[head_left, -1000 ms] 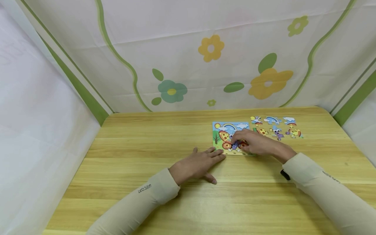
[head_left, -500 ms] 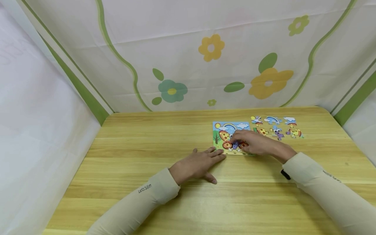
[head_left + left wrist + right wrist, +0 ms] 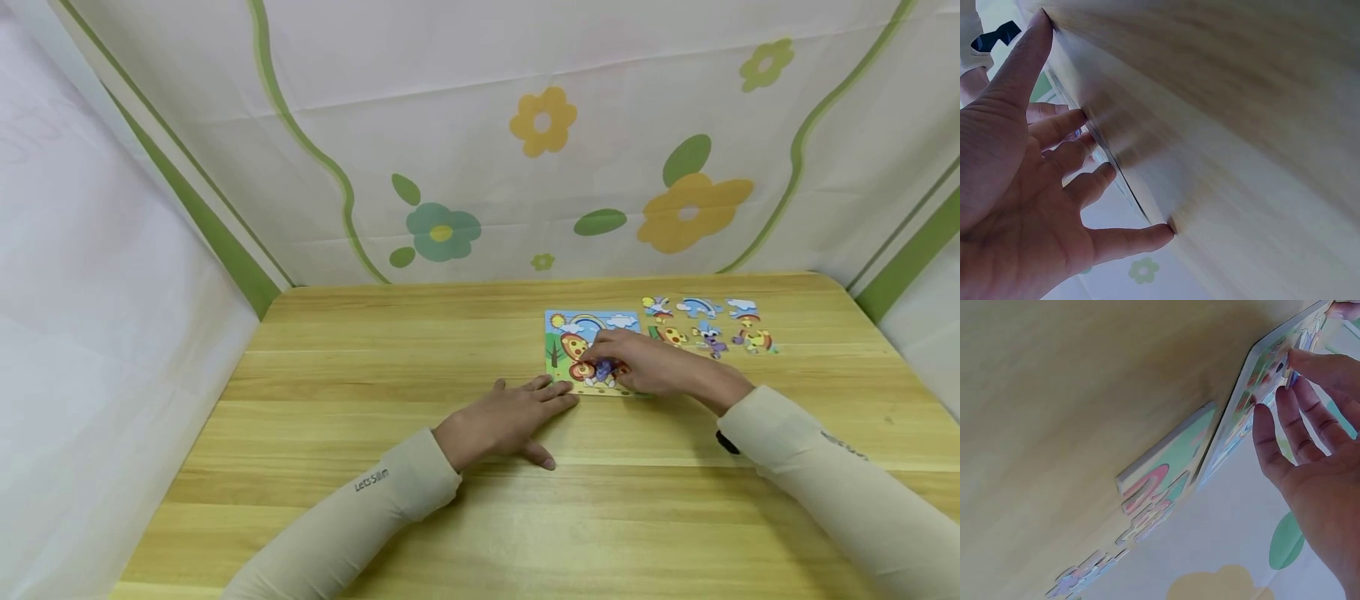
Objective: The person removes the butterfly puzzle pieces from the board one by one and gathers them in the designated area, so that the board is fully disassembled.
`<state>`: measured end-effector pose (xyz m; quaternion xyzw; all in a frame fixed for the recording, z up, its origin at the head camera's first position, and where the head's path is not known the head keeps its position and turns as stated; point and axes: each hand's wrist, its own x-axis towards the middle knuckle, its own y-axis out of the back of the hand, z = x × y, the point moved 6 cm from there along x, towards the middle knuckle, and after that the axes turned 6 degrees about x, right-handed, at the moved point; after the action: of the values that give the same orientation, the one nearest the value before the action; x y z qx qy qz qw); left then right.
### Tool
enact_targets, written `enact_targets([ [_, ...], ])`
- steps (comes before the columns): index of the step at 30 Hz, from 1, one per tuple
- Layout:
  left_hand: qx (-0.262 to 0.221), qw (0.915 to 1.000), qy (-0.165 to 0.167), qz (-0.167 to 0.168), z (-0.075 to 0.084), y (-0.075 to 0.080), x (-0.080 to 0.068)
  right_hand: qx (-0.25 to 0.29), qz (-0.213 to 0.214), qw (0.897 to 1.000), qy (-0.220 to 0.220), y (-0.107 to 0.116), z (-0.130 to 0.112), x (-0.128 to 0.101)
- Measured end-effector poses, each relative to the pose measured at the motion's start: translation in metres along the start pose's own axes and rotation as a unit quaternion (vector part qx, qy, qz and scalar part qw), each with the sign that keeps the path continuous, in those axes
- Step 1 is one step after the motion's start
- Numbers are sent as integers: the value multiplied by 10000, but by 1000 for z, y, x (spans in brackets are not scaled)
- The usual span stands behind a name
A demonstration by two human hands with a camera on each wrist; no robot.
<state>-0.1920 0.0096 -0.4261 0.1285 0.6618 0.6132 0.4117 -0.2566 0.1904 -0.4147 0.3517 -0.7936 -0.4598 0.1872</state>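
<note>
A butterfly picture puzzle board (image 3: 556, 377) lies on the wooden table, its sun, rainbow and tree showing. Over its lower middle my right hand (image 3: 651, 363) pinches a small puzzle piece (image 3: 1289, 374) between thumb and fingertips. Purple shows beneath those fingers in the head view, and the hand hides the board's right part. My left hand (image 3: 504, 422) rests with fingers spread, the fingertips at the board's lower left corner and the thumb on the table. In the left wrist view, the left fingers (image 3: 1091, 184) reach the board's edge and tabletop.
Several loose puzzle pieces lie in two rows right of the board, among them a rainbow piece (image 3: 698, 307), a cloud piece (image 3: 742, 308) and a purple body piece (image 3: 710, 340). A flowered white curtain (image 3: 480, 150) hangs behind the wooden table (image 3: 360, 358).
My right fingertips have shifted slightly left over the board, and more of the purple area shows beneath them. My left hand stays in place.
</note>
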Motion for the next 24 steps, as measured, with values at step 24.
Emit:
enact_targets([
  [24,-81,10000,42,-28,1,0,0,386,651,9962,-430,37,23,-51],
])
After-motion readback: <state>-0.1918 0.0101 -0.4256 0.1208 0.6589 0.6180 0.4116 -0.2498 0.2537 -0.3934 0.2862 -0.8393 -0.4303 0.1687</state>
